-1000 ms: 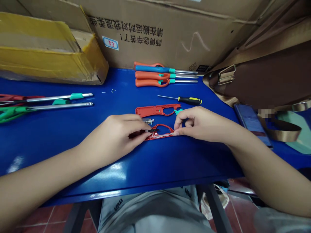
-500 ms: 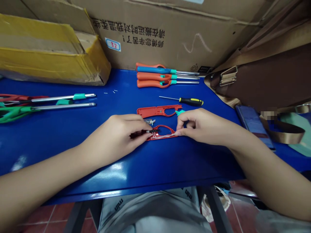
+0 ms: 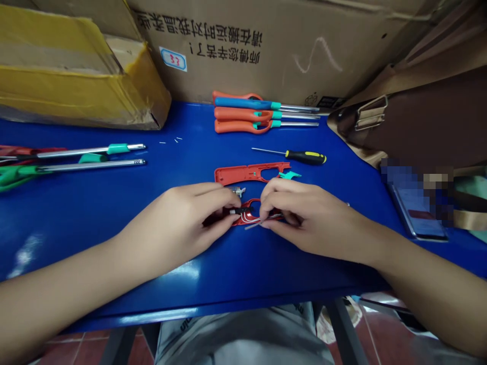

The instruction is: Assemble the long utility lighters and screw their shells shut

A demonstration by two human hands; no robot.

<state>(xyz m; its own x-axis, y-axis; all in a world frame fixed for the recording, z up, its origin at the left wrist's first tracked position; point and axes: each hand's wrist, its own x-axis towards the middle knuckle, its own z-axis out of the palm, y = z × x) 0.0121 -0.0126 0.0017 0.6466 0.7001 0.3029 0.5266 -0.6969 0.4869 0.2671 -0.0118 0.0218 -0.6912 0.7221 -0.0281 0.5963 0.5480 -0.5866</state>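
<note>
While the red shell lies left-to-right, the left hand and right hand pinch its ends.

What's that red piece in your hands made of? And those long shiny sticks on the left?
The red handle shell looks like moulded plastic: glossy, even colour, with a cut-out loop. The long tubes look like bare metal, maybe steel: silvery, with bright reflected streaks.

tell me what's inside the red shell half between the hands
White wires and a small black part lie in the red shell half. Both ends are hidden under the left hand and right hand.
</note>
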